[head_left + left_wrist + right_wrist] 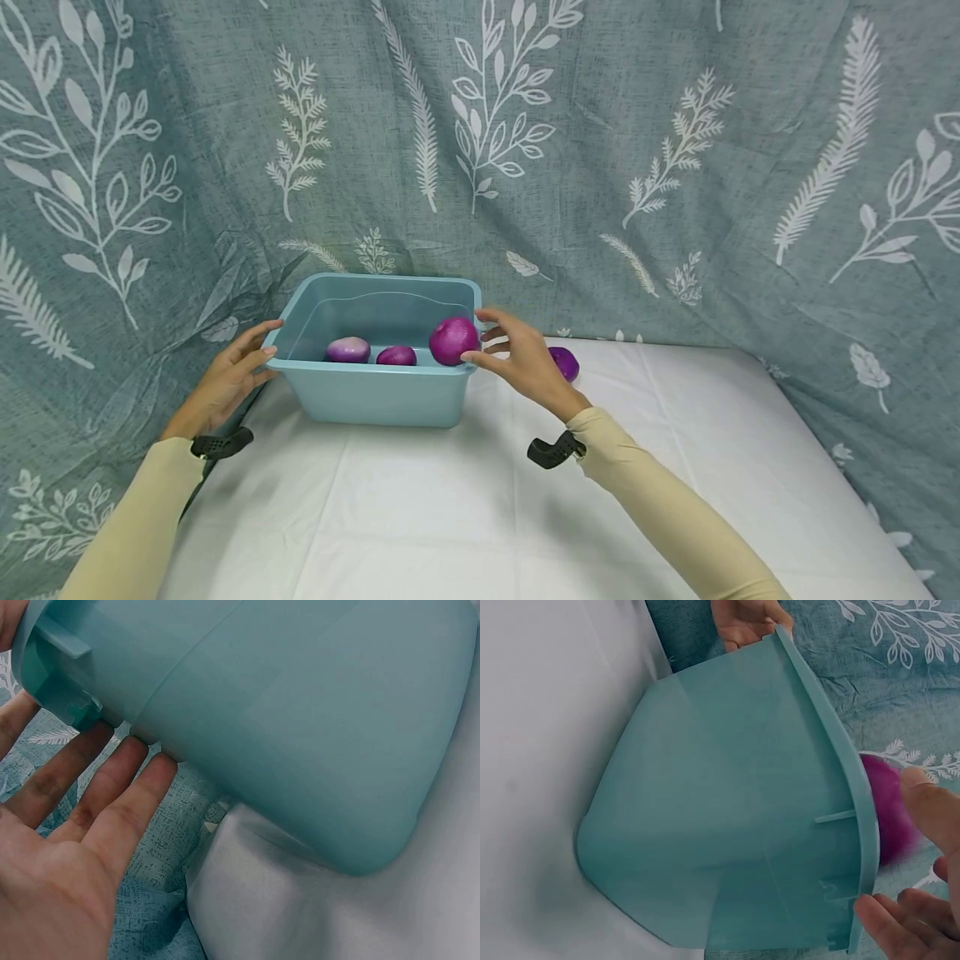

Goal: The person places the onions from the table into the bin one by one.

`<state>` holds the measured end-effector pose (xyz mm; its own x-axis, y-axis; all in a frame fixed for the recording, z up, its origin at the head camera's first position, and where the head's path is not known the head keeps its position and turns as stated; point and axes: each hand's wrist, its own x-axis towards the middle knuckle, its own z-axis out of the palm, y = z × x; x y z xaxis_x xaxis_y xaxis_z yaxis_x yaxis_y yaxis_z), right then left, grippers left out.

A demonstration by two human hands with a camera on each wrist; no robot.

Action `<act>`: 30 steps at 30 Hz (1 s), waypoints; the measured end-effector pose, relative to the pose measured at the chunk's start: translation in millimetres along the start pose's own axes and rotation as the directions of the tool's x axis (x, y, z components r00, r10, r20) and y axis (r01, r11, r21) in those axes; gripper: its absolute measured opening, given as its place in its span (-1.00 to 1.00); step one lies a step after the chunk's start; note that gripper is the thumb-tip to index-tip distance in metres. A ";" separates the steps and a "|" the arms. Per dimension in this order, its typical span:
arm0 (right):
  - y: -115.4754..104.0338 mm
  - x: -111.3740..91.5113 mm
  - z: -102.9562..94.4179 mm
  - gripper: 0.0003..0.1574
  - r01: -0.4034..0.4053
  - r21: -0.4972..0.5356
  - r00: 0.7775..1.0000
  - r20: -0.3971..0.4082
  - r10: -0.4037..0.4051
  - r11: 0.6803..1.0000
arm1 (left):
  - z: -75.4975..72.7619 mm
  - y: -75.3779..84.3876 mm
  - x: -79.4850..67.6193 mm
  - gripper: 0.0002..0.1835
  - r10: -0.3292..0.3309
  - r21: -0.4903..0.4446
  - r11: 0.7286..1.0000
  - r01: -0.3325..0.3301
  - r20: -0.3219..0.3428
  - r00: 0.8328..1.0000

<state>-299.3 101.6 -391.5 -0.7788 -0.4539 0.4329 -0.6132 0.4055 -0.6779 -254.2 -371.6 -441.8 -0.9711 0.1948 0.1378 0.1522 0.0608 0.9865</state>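
Observation:
A light blue plastic bin (375,396) stands on the white-covered table. My left hand (228,379) holds its left end, thumb at the rim and fingers (120,799) against the outer wall. A large red onion (453,340) is high inside the bin's right end and looks blurred in the right wrist view. Beside it my right hand (528,358) has loosely spread fingers; the thumb (930,802) overlaps the onion, while other fingertips touch the rim. Whether the thumb touches the onion, I cannot tell. A paler onion (348,350) and a smaller red onion (396,356) lie inside.
Another purple onion (564,364) lies on the table right of the bin, partly behind my right hand. White cloth (420,508) covers the table. A teal curtain with white leaf prints (600,150) hangs just behind the bin and along both sides.

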 end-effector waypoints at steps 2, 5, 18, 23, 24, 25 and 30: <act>2.5 -1.7 0.1 -0.17 0.001 -0.005 1.000 0.006 -0.001 1.000 | 0.1 -0.1 -0.1 -0.38 0.004 -0.005 1.000 -0.004 0.001 1.000; 8.2 -4.2 -1.0 -0.19 0.007 -0.014 1.000 0.005 -0.007 1.000 | 0.4 -0.5 -0.2 -0.38 0.012 -0.010 1.000 -0.012 0.010 1.000; 63.2 -20.2 -29.9 -0.22 -0.125 -0.217 0.991 -0.073 0.111 0.968 | 0.3 -0.5 0.3 -0.37 0.021 -0.010 1.000 -0.021 0.013 1.000; 91.2 -27.2 -40.7 -0.17 -0.185 -0.294 0.982 -0.100 0.163 0.938 | 0.6 -0.3 -0.2 -0.37 0.008 -0.002 1.000 -0.008 -0.001 1.000; 96.2 -28.7 -42.5 -0.16 -0.196 -0.308 0.980 -0.105 0.171 0.931 | 0.6 -0.3 -0.4 -0.37 0.005 0.001 1.000 -0.005 -0.001 1.000; 101.0 -30.1 -44.1 -0.14 -0.205 -0.315 0.978 -0.108 0.179 0.927 | 0.5 -0.4 -0.5 -0.37 0.001 0.006 1.000 -0.001 -0.004 1.000; 121.0 -36.8 -48.8 -0.11 -0.258 -0.323 0.965 -0.127 0.228 0.911 | 0.9 0.0 -0.8 -0.37 -0.007 0.017 1.000 0.007 0.000 1.000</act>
<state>-351.3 206.2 -460.4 -0.9085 -0.2447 0.3389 -0.4004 0.7423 -0.5373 -253.2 -370.9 -442.0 -0.9721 0.1946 0.1310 0.1486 0.0785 0.9858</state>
